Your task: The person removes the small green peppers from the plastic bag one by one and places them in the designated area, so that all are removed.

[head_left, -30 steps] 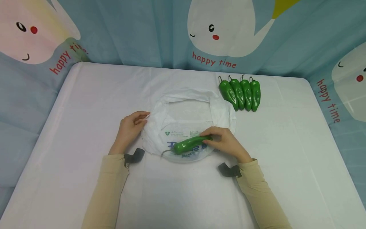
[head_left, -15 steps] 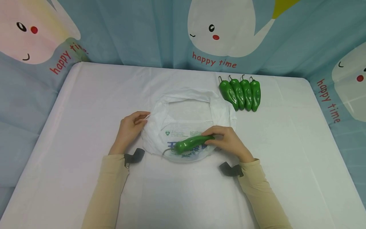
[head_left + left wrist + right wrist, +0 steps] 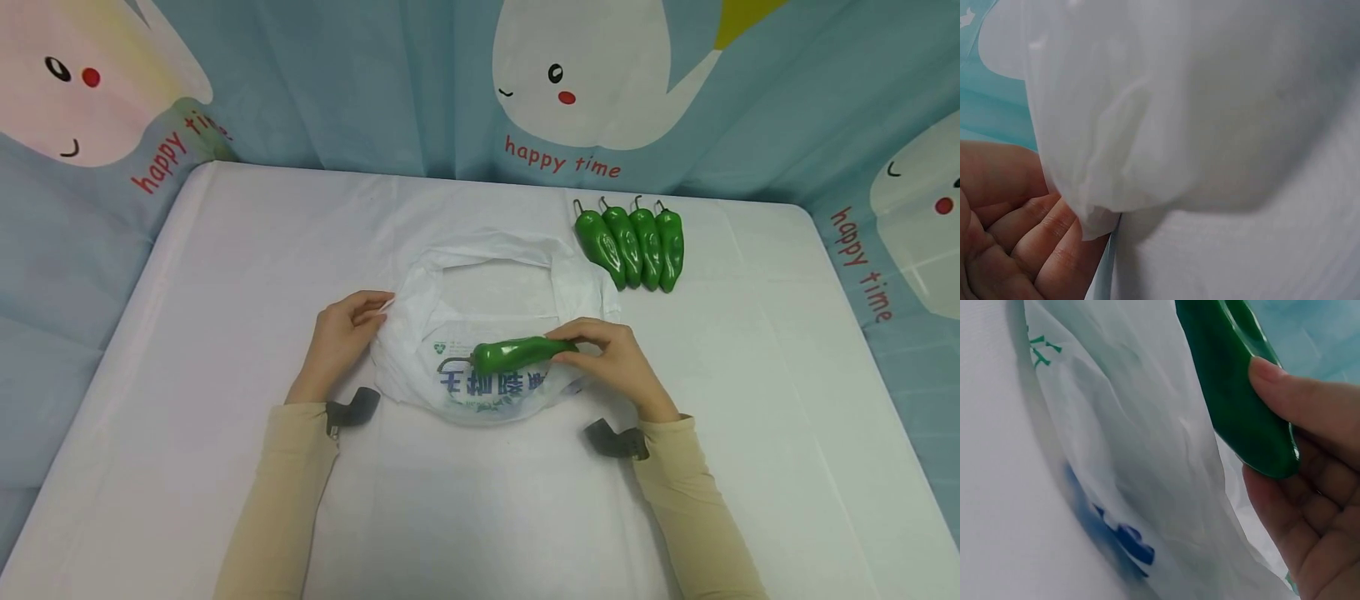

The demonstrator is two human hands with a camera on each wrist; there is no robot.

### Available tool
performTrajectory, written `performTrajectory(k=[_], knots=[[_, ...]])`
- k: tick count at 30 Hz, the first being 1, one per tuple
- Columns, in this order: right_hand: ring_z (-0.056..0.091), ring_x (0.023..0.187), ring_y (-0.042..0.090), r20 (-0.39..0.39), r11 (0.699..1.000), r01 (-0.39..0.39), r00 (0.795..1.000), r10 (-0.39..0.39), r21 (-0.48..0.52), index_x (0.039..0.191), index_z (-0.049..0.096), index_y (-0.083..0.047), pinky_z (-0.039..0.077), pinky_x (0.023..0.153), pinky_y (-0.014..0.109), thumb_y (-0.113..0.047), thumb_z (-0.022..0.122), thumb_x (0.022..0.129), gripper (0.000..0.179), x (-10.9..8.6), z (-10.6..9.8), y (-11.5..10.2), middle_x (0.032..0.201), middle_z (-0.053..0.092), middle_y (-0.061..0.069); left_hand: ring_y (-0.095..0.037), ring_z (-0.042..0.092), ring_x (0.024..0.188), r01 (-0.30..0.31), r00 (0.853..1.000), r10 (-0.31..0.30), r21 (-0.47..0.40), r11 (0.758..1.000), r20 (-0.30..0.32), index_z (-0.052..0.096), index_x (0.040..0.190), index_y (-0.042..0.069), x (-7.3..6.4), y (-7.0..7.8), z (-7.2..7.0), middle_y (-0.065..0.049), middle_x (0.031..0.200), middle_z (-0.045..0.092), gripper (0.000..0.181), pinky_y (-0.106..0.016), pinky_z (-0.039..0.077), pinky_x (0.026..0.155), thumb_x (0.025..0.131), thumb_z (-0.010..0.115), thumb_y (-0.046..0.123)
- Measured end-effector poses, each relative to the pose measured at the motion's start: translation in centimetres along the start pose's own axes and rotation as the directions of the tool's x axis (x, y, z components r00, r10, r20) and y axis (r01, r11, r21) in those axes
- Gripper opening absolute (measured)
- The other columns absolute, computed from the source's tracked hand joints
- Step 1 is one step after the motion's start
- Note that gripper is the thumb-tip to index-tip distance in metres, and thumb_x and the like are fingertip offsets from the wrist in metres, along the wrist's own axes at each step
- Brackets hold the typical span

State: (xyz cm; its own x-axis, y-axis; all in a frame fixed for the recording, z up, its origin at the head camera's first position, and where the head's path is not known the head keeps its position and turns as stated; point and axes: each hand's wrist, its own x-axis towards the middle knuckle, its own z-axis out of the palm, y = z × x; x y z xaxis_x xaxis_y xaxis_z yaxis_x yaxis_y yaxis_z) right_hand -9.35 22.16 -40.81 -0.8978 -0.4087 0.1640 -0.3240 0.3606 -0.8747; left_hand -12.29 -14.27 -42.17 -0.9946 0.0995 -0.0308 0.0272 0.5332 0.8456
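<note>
A white plastic bag [image 3: 408, 367] with blue and green print lies mid-table, its mouth spread wide. At its left edge, my left hand [image 3: 341, 342] pinches a bit of the plastic between thumb and fingers; the left wrist view shows the bag's crumpled corner [image 3: 1100, 219] at the fingers. My right hand [image 3: 618, 362] grips a long green pepper [image 3: 510, 355] by its tip, over the front part of the bag. The pepper's curved stem points left. In the right wrist view, thumb and fingers hold the tip of the pepper [image 3: 1241, 419] beside the bag's side [image 3: 1141, 444].
Several more green peppers [image 3: 630, 247] lie side by side at the back right, stems away from me, the leftmost close to the bag. A white cloth [image 3: 480, 500] covers the table. A blue curtain [image 3: 375, 92] with whale prints hangs behind.
My right hand has shifted right and away from me with the pepper, which now lies more level across the bag. My left hand has stayed at the bag's edge.
</note>
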Motion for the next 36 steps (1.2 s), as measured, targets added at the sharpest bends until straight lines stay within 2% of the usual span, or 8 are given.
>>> performTrajectory(k=[3, 7, 10, 16, 22, 28, 30, 36], knots=[[0.062, 0.093, 0.006, -0.056, 1.000, -0.007, 0.998, 0.008, 0.006, 0.101, 0.070, 0.002, 0.050, 0.088, 0.024, 0.008, 0.074, 0.075, 0.027, 0.1, -0.2, -0.2, 0.099, 0.069, 0.014, -0.032, 0.062, 0.106, 0.000, 1.000, 0.000, -0.001, 1.000, 0.002, 0.062, 0.120, 0.000, 0.1, -0.1, 0.0, -0.020, 0.117, 0.063, 0.030, -0.039, 0.051, 0.090, 0.091, 0.058, -0.001], [0.061, 0.091, 0.005, -0.142, 1.000, -0.020, 0.990, 0.022, 0.016, 0.098, 0.068, 0.010, 0.050, 0.085, 0.022, 0.014, 0.071, 0.074, 0.025, 0.2, -0.3, -1.7, 0.097, 0.067, 0.021, -0.031, 0.061, 0.107, 0.003, 1.000, -0.003, -0.004, 1.000, 0.003, 0.062, 0.121, 0.001, 0.1, -0.2, 0.0, -0.019, 0.118, 0.062, 0.030, -0.039, 0.051, 0.090, 0.091, 0.058, 0.000], [0.060, 0.089, 0.004, -0.202, 0.999, -0.037, 0.979, 0.039, 0.016, 0.097, 0.066, 0.013, 0.050, 0.084, 0.021, 0.015, 0.071, 0.074, 0.023, 0.2, -0.5, -2.7, 0.096, 0.067, 0.022, -0.031, 0.061, 0.107, 0.005, 1.000, -0.005, -0.002, 1.000, 0.002, 0.062, 0.121, 0.001, 0.2, -0.2, 0.0, -0.019, 0.118, 0.062, 0.030, -0.039, 0.051, 0.090, 0.091, 0.058, 0.000], [0.060, 0.085, 0.004, -0.284, 1.000, -0.019, 0.959, 0.022, 0.012, 0.097, 0.066, 0.015, 0.050, 0.084, 0.020, 0.017, 0.069, 0.074, 0.023, 0.1, -0.7, -2.6, 0.094, 0.065, 0.026, -0.032, 0.061, 0.108, 0.005, 1.000, -0.005, -0.003, 1.000, 0.007, 0.061, 0.121, 0.001, 0.1, -0.1, 0.0, -0.020, 0.119, 0.062, 0.030, -0.039, 0.051, 0.091, 0.091, 0.058, 0.000], [0.060, 0.084, 0.004, -0.337, 0.998, -0.058, 0.939, 0.063, 0.024, 0.099, 0.066, 0.015, 0.051, 0.081, 0.021, 0.015, 0.070, 0.075, 0.024, 0.1, -0.8, -2.5, 0.095, 0.064, 0.027, -0.032, 0.061, 0.107, 0.012, 1.000, -0.012, -0.001, 1.000, 0.007, 0.061, 0.121, 0.001, 0.1, 0.0, 0.0, -0.020, 0.118, 0.062, 0.030, -0.040, 0.051, 0.091, 0.092, 0.058, 0.000], [0.061, 0.084, 0.004, -0.391, 0.994, -0.097, 0.914, 0.108, 0.047, 0.100, 0.068, 0.010, 0.050, 0.081, 0.018, 0.009, 0.072, 0.077, 0.023, -0.1, -1.2, -0.3, 0.097, 0.067, 0.019, -0.032, 0.061, 0.107, 0.011, 1.000, -0.011, -0.004, 1.000, 0.008, 0.061, 0.121, 0.000, 0.0, 0.0, 0.0, -0.021, 0.118, 0.062, 0.029, -0.039, 0.051, 0.091, 0.092, 0.058, 0.000], [0.062, 0.084, 0.004, -0.417, 0.991, -0.114, 0.899, 0.130, 0.063, 0.101, 0.068, 0.008, 0.050, 0.079, 0.017, 0.006, 0.073, 0.078, 0.024, -0.2, -1.3, 0.6, 0.097, 0.068, 0.014, -0.031, 0.061, 0.107, 0.010, 1.000, -0.010, -0.006, 1.000, 0.010, 0.062, 0.121, 0.001, 0.0, 0.0, 0.0, -0.020, 0.118, 0.062, 0.029, -0.039, 0.051, 0.090, 0.092, 0.058, 0.001], [0.064, 0.082, 0.006, -0.485, 0.978, -0.192, 0.849, 0.209, 0.086, 0.102, 0.069, 0.006, 0.052, 0.073, 0.015, -0.004, 0.075, 0.079, 0.026, -0.4, -1.6, 0.8, 0.094, 0.068, 0.001, -0.032, 0.061, 0.107, 0.004, 1.000, -0.004, -0.003, 1.000, 0.008, 0.062, 0.121, 0.001, -0.1, 0.0, -0.1, -0.020, 0.117, 0.063, 0.029, -0.040, 0.051, 0.090, 0.092, 0.058, 0.001]])
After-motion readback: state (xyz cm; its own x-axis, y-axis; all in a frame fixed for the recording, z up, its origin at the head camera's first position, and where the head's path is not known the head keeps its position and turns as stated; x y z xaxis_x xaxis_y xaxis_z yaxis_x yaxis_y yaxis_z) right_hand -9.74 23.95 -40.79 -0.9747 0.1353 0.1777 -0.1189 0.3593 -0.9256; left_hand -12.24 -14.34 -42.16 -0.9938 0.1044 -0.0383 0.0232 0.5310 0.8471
